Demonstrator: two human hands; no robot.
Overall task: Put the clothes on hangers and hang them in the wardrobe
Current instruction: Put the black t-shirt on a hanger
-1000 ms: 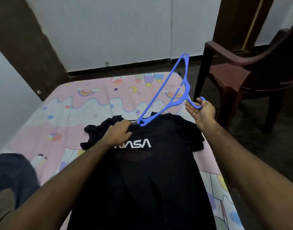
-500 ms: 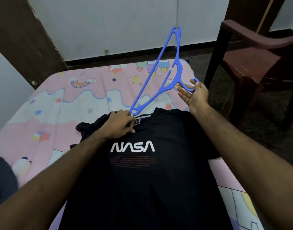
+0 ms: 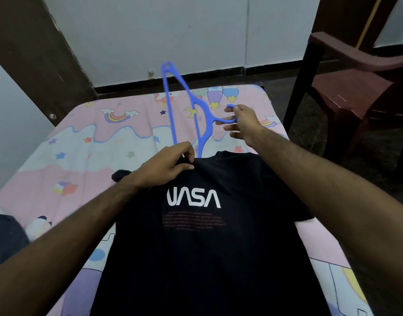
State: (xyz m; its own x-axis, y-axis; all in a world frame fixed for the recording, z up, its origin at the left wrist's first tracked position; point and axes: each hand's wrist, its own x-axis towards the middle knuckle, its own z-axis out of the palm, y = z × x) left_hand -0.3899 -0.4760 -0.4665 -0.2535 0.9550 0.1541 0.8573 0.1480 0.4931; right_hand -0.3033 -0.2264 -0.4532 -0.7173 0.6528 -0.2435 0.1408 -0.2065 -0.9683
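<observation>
A black T-shirt (image 3: 209, 258) with white NASA lettering lies spread on the bed, collar away from me. My left hand (image 3: 166, 166) pinches the collar and lifts its edge. My right hand (image 3: 243, 122) grips the hook of a blue plastic hanger (image 3: 202, 115). The hanger stands almost upright, one end pointing up toward the wall. Its lower end reaches down to the collar opening by my left fingers, where its tip is hidden.
The bed (image 3: 86, 142) has a pink and white cartoon sheet. A dark brown plastic chair (image 3: 346, 92) stands close at the right. A dark wooden door frame (image 3: 43, 60) rises at the left, with a white wall behind the bed. Dark cloth (image 3: 6, 236) lies at the left edge.
The hanger has swung from a slant to nearly upright, its lower end dropping into the collar opening. My right hand moved left and up with the hook. My left hand raised the collar.
</observation>
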